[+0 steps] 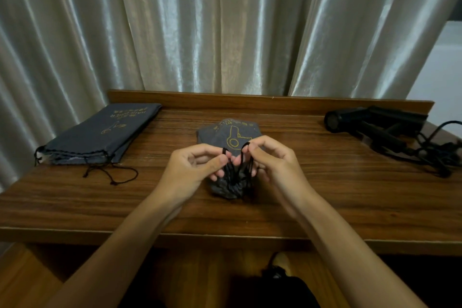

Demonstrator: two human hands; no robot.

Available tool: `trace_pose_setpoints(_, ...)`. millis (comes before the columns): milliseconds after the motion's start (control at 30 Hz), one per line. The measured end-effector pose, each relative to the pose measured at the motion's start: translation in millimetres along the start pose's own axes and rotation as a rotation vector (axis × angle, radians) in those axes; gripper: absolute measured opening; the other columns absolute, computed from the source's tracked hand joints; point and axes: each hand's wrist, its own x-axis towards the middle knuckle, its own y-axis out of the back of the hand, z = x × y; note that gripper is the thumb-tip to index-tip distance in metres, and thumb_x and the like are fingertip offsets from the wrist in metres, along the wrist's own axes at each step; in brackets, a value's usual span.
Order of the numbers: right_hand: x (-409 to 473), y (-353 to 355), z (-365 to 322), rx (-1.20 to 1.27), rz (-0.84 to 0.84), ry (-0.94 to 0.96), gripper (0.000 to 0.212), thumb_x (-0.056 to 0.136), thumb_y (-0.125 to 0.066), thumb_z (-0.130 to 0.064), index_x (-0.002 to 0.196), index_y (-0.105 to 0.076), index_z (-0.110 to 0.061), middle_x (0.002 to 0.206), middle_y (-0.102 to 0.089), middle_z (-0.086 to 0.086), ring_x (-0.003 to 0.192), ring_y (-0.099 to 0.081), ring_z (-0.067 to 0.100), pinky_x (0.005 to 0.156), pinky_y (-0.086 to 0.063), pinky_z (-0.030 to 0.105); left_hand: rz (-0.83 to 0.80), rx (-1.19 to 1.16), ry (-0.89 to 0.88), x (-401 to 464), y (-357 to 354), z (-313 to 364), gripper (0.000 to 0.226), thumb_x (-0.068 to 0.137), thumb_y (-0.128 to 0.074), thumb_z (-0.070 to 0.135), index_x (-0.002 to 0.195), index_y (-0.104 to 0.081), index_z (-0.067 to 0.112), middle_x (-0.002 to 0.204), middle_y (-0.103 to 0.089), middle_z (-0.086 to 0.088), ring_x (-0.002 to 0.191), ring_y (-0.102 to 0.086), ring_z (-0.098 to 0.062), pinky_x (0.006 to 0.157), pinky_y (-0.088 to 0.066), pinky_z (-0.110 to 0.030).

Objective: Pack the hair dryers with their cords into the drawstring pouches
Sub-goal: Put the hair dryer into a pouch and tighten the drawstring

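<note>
1. Your left hand point(197, 165) and right hand point(268, 157) meet over the middle of the wooden table point(325, 195), each pinching loops of the black drawstring point(240, 165) between thumb and fingertips — both clamped on cord, neither free.
2. Directly beneath and just beyond them lies the filled pouch point(228, 137), its gathered mouth towards you and its long axis running away towards the curtain point(200, 32); it looks cinched, so tightening or knotting appears to be the step in hand.
3. Well off to your right, at the far corner, the black hair dryer point(370, 119) rests unpacked with its cord point(435, 155) in a loose tangle (handle pointing roughly your way) — your right hand is the nearer one.
4. On the far left, the flat pouch point(100, 132) lies with its mouth towards you, strings trailing on the table, nearer your left hand.
</note>
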Motion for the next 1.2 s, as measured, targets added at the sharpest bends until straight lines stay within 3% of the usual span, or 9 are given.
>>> trace_pose_setpoints(167, 2, 1, 5, -0.073, -0.037, -0.015, 0.013, 0.097, -0.06, -0.013, 0.097, -0.072, -0.016, 0.082, -0.069, 0.004, 0.063, -0.05, 0.011, 0.059, -0.043, 0.019, -0.007, -0.016, 0.02, -1, -4, -6, 0.02, 0.075, -0.071, 0.014, 0.093, -0.071, 0.006, 0.081, -0.075, -0.007, 0.067, -0.067, -0.011, 0.061, -0.054, -0.019)
trace_pose_setpoints(333, 2, -2, 9, -0.202, -0.085, 0.031, 0.01, 0.093, -0.063, 0.0, 0.098, -0.064, -0.009, 0.075, -0.072, 0.003, 0.06, -0.059, 0.01, 0.06, -0.048, 0.017, -0.022, 0.145, -0.01, -1, -4, -5, 0.01, 0.082, -0.069, 0.005, 0.089, -0.067, 0.011, 0.075, -0.074, -0.004, 0.066, -0.068, -0.011, 0.062, -0.054, -0.019)
trace_pose_setpoints(433, 3, -6, 11, -0.153, 0.005, 0.037, 0.016, 0.088, -0.068, 0.001, 0.095, -0.058, -0.009, 0.072, -0.074, 0.003, 0.057, -0.063, 0.008, 0.057, -0.048, 0.015, 0.069, 0.175, -0.016, -1, -6, -6, 0.012, 0.084, -0.069, 0.0, 0.088, -0.065, 0.01, 0.075, -0.075, -0.006, 0.065, -0.069, -0.013, 0.063, -0.055, -0.021)
trace_pose_setpoints(567, 1, -9, 16, -0.164, 0.155, 0.079, 0.009, 0.087, -0.069, 0.001, 0.088, -0.067, -0.007, 0.074, -0.075, 0.008, 0.058, -0.065, 0.009, 0.058, -0.05, 0.016, 0.149, 0.153, 0.017, -4, -7, -5, 0.013, 0.083, -0.071, 0.0, 0.093, -0.063, 0.003, 0.075, -0.075, -0.005, 0.066, -0.07, -0.014, 0.062, -0.055, -0.019)
trace_pose_setpoints(767, -2, -18, 14, -0.505, 0.242, 0.11, 0.008, 0.086, -0.073, -0.009, 0.081, -0.073, -0.016, 0.069, -0.073, 0.0, 0.056, -0.066, 0.008, 0.058, -0.051, 0.018, 0.221, 0.301, -0.035, -11, -13, 4, 0.021, 0.077, -0.079, 0.005, 0.091, -0.064, 0.01, 0.073, -0.073, -0.006, 0.067, -0.071, -0.015, 0.064, -0.056, -0.022)
trace_pose_setpoints(833, -1, -21, 10, -0.575, 0.239, 0.102, 0.007, 0.085, -0.074, -0.01, 0.081, -0.074, -0.016, 0.067, -0.072, 0.001, 0.054, -0.064, 0.005, 0.056, -0.051, 0.018, 0.232, 0.364, -0.062, -13, -15, 7, 0.027, 0.076, -0.081, 0.008, 0.093, -0.061, 0.012, 0.073, -0.072, -0.004, 0.066, -0.07, -0.012, 0.063, -0.055, -0.021)
trace_pose_setpoints(967, -1, -22, 4, -0.634, 0.21, 0.076, 0.009, 0.085, -0.075, -0.012, 0.08, -0.074, -0.019, 0.065, -0.07, -0.004, 0.055, -0.061, 0.0, 0.057, -0.048, 0.015, 0.237, 0.398, -0.066, -13, -15, 9, 0.06, 0.069, -0.086, 0.011, 0.102, -0.037, 0.018, 0.071, -0.072, -0.002, 0.061, -0.067, -0.003, 0.062, -0.048, -0.011)
trace_pose_setpoints(1067, -3, -22, 3, -0.645, 0.192, 0.078, 0.014, 0.086, -0.073, -0.011, 0.08, -0.073, -0.023, 0.064, -0.068, -0.007, 0.057, -0.062, -0.001, 0.056, -0.047, 0.012, 0.199, 0.427, -0.06, -11, -15, 8, 0.048, 0.068, -0.087, 0.017, 0.092, -0.046, 0.025, 0.072, -0.074, 0.006, 0.067, -0.069, -0.002, 0.066, -0.051, -0.014)
trace_pose_setpoints(1200, -2, -21, 2, -0.656, 0.175, 0.067, 0.016, 0.089, -0.071, -0.012, 0.082, -0.072, -0.026, 0.065, -0.068, -0.007, 0.055, -0.061, -0.001, 0.056, -0.046, 0.011, 0.226, 0.401, -0.116, -14, -20, 4, 0.03, 0.07, -0.085, 0.016, 0.085, -0.059, 0.018, 0.071, -0.074, 0.005, 0.07, -0.072, -0.007, 0.069, -0.057, -0.031)
